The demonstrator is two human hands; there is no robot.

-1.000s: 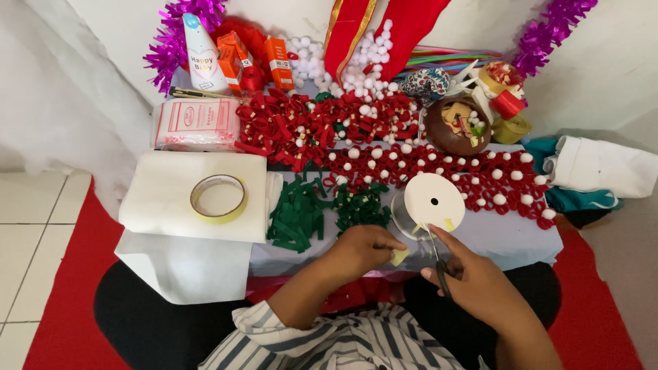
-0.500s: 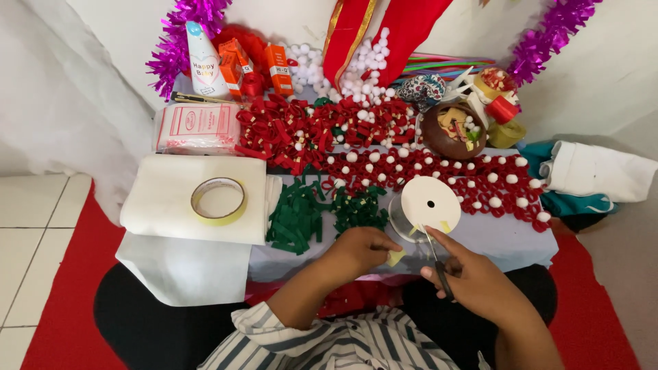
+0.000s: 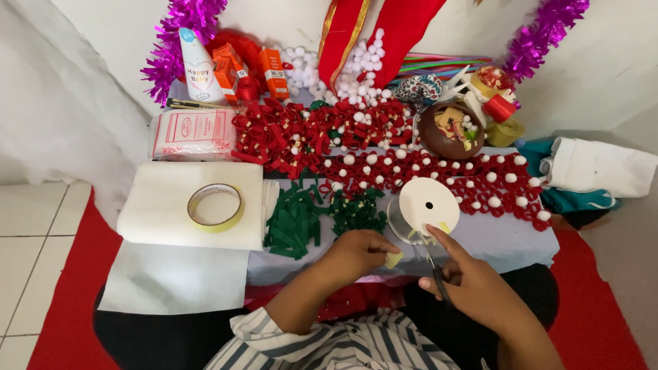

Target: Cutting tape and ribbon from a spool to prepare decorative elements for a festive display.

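Your left hand (image 3: 360,252) pinches yellow ribbon end (image 3: 393,260); your right hand (image 3: 473,288) grips scissors (image 3: 436,275), just right of it. Ribbon runs up-right to white spool (image 3: 428,204).

The left hand (image 3: 358,252) pinches a small yellow piece (image 3: 393,260) below a white ribbon spool (image 3: 428,204). At its three o'clock, the right hand (image 3: 469,284) grips scissors (image 3: 439,282).

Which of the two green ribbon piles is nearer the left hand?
The darker green pile, right of the bigger green pile, lies just above the left hand, beside the white ribbon spool.
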